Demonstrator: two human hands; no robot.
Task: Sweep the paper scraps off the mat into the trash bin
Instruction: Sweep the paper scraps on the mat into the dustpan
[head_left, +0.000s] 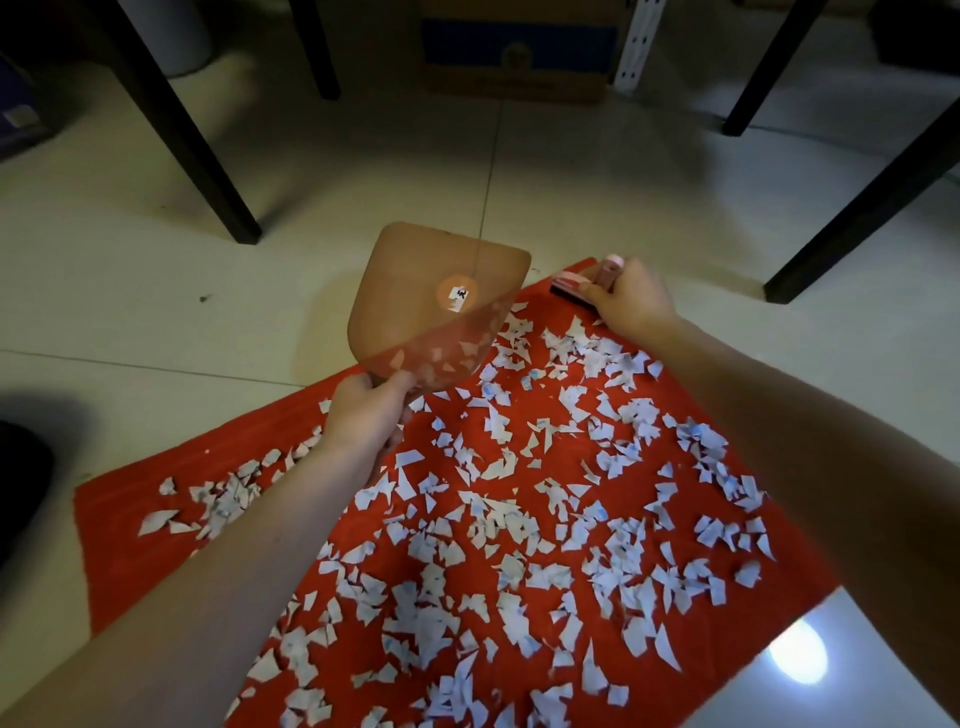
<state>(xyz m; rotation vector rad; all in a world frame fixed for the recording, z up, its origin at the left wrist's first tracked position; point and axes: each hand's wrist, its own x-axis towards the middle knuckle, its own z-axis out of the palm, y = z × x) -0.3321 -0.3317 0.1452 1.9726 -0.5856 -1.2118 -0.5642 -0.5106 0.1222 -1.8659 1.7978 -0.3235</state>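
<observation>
Logged at 11 o'clock of red mat (156, 525): translucent dustpan (441, 296), held tilted above the cloth, handle wrapped in curled fingers of left hand (363, 415). At 1 o'clock corner: small pink brush (584, 280), clamped in right hand (631, 301). Paper scraps (519, 519) strewn over nearly whole mat. Trash bin not identifiable. Recommended: lower pan lip flat onto cloth, brush toward it in short overlapping strokes, press lightly to avoid bunching mat or flicking scraps onto tile.
</observation>
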